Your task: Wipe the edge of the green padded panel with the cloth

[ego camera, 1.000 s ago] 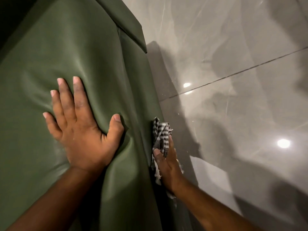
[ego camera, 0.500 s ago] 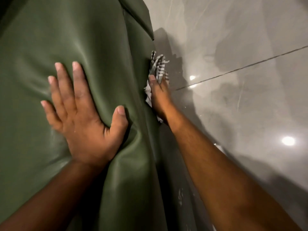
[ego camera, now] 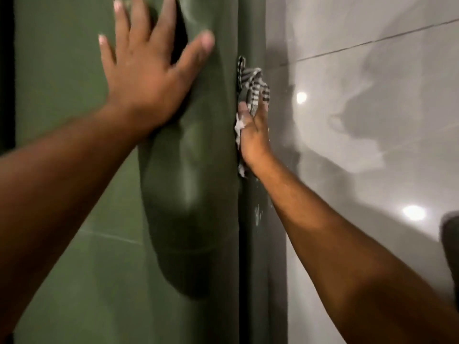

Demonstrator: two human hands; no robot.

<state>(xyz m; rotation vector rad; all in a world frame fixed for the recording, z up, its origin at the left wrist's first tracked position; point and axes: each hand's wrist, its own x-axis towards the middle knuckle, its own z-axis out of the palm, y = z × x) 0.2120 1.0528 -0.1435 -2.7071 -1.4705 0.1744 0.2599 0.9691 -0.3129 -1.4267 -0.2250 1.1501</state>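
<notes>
The green padded panel fills the left half of the view, its right edge running straight down the middle. My left hand lies flat on the panel's face with fingers spread, denting the padding. My right hand presses a black-and-white checked cloth against the panel's right side edge. The cloth bunches above my fingers and a white part hangs below my palm. White flecks mark the edge below my wrist.
Glossy grey floor tiles with a dark grout line and bright light reflections lie to the right of the panel. A dark object sits at the right border. A dark strip runs along the far left.
The view has swung so the panel edge now runs vertically. My right hand with the cloth slid up along the edge a second ago. My left hand stays flat on the panel.
</notes>
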